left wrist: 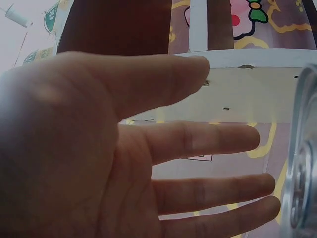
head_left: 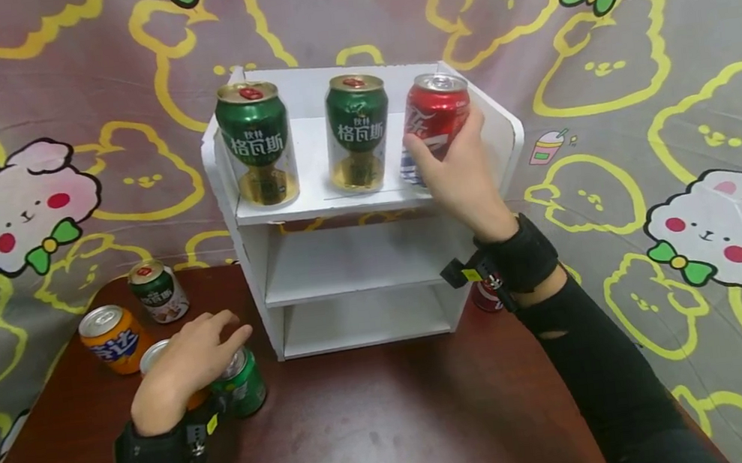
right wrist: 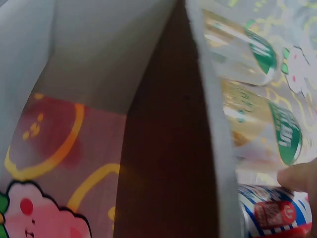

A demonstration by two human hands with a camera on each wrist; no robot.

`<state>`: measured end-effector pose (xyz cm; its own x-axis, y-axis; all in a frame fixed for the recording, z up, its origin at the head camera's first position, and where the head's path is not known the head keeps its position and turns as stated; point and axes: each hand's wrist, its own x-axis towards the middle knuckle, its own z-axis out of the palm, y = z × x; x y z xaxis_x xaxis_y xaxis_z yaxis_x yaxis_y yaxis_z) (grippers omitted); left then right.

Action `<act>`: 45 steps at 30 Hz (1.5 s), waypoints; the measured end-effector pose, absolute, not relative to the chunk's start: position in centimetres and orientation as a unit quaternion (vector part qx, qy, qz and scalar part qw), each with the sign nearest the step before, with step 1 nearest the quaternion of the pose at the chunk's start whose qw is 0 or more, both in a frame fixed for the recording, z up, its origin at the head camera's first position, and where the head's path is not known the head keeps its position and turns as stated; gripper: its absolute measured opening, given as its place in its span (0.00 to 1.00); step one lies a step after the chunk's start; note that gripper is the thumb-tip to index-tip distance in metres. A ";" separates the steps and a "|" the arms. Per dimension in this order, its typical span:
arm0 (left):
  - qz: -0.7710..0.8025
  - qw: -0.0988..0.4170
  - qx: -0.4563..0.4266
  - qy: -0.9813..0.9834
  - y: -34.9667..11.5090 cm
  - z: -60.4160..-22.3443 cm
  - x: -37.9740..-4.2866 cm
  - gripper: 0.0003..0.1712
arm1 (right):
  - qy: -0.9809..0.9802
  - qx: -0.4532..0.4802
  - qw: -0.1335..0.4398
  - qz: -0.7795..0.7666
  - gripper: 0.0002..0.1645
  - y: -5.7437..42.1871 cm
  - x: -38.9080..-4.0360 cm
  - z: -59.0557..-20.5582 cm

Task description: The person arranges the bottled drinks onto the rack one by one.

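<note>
My right hand (head_left: 463,173) grips a red cola can (head_left: 441,107) on the right end of the top board of a white shelf (head_left: 341,206). In the right wrist view, the can's blue-and-white lower part (right wrist: 272,213) stands at the board's edge, beside the thumb (right wrist: 297,176). Left of it are two green-and-gold kvass cans, one in the middle (head_left: 358,131) and one at the left end (head_left: 258,145). Low over the table, my left hand (head_left: 184,364) hovers above a green can (head_left: 244,384) and a partly hidden silver-topped can (head_left: 153,355). Its fingers are extended and hold nothing.
An orange soda can (head_left: 113,341) and a green-and-white can (head_left: 159,293) stand on the brown table (head_left: 378,427) at the left. Behind my right wrist, a red can (head_left: 488,297) shows partly beside the shelf. Patterned cloth (head_left: 602,109) hangs close behind.
</note>
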<state>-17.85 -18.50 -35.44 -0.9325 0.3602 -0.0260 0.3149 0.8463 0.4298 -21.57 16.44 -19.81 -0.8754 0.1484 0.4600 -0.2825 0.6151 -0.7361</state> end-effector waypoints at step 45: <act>0.214 0.052 0.166 0.961 -18.3 -35.6 -17.9 0.29 | -0.837 0.099 0.112 0.526 0.46 19.0 -22.3 -19.3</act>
